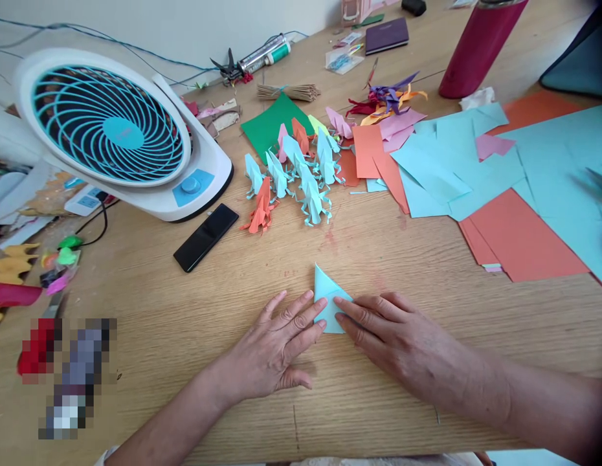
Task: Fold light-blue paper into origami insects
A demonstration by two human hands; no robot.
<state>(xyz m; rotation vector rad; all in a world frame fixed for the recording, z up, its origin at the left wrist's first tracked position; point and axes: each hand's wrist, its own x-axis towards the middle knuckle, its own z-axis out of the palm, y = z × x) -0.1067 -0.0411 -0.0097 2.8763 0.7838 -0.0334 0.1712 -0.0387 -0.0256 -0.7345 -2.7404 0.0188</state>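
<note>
A small folded piece of light blue paper (327, 287) lies on the wooden table in front of me, its point toward the back. My left hand (286, 343) is open, fingers spread, with fingertips on the paper's left part. From the other side, my right hand (402, 333) lays its stretched fingers on the paper's right edge; its thumb is hidden. Beyond the paper stand several folded light blue paper figures (308, 188) with curled strips at their bases. Among them, an orange paper figure (262, 210) stands nearest the phone.
A white and blue fan (204, 171) stands at the back left, with a black phone (206, 237) before it. Light blue sheets (427, 175) and orange sheets (524, 236) are spread at the right. Behind stands a magenta bottle (478, 52). A green sheet (262, 126) lies behind the figures.
</note>
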